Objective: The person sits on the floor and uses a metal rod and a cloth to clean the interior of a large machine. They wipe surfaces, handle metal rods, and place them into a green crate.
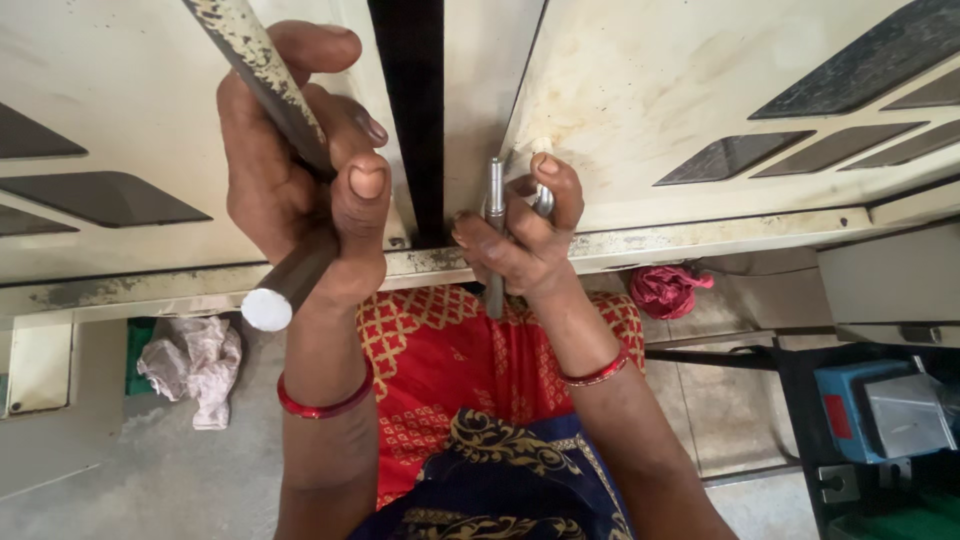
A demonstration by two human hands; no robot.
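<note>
My left hand point(300, 180) is closed around a thick, grimy metal rod point(270, 85) that runs from the top left down to its round cut end point(268, 309) near me. My right hand point(520, 235) pinches a thin grey metal pin point(494, 200), held upright against the lower edge of a cream machine panel point(640, 90). A second small shiny piece point(544, 203) shows between my right fingers. Both wrists wear red bangles. The two hands are apart, on either side of a dark vertical gap point(405, 100) between the panels.
Cream machine doors with dark slanted windows fill the top. Below them is a concrete floor with a crumpled pale rag point(195, 365) at left and a red cloth point(665, 290) at right. A blue and grey box point(880, 410) sits at lower right. My red patterned garment is below.
</note>
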